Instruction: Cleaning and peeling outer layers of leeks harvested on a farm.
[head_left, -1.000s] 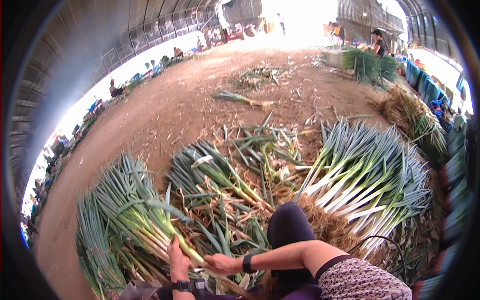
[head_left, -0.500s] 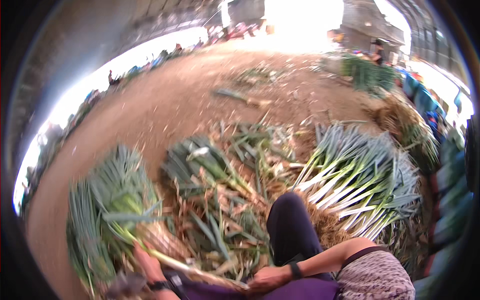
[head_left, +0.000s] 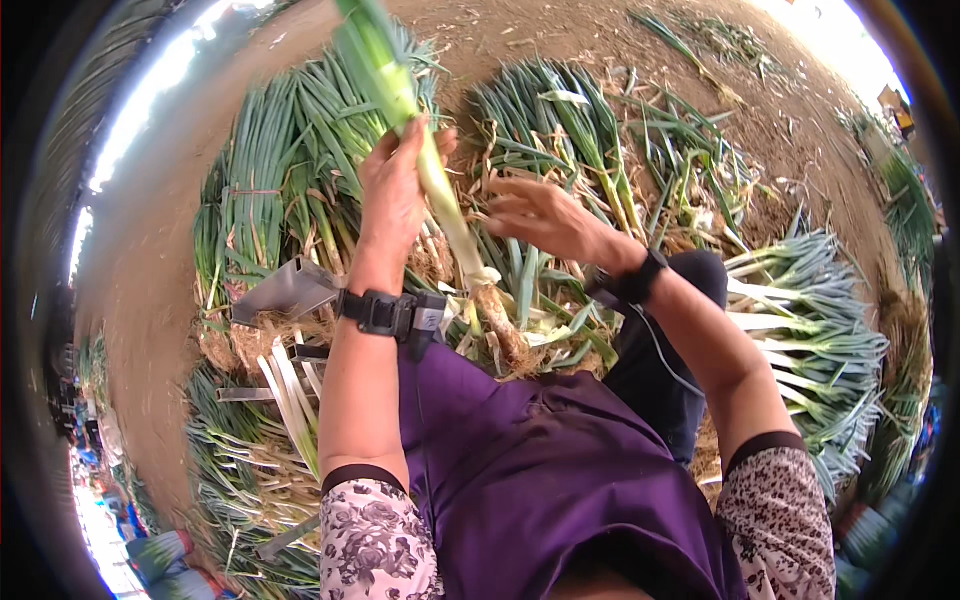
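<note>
My left hand (head_left: pixel 398 185) is closed round a leek (head_left: pixel 445 205) at its pale shaft. The leek is held tilted, its green top pointing up and its root end down in front of my lap. Brownish outer skin (head_left: pixel 495 315) hangs peeled down by the roots. To the right of the shaft, my right hand (head_left: pixel 550 215) has its fingers stretched out and apart, slightly blurred, with nothing in them. Just beyond my left hand lies a large heap of leeks (head_left: pixel 300 150), some tied in a bundle.
A smaller leek pile (head_left: pixel 555 110) lies ahead on the brown ground (head_left: pixel 480 35), amid scraps of leaf and skin. Leeks with white shafts (head_left: pixel 800 330) are fanned out at the right. A grey metal piece (head_left: pixel 290 290) stands by my left forearm, beside more leeks (head_left: pixel 250 450).
My left hand has lifted the leek from low at the left to upright before me. My right hand has left my lap and opened beside the shaft. The view has tilted down.
</note>
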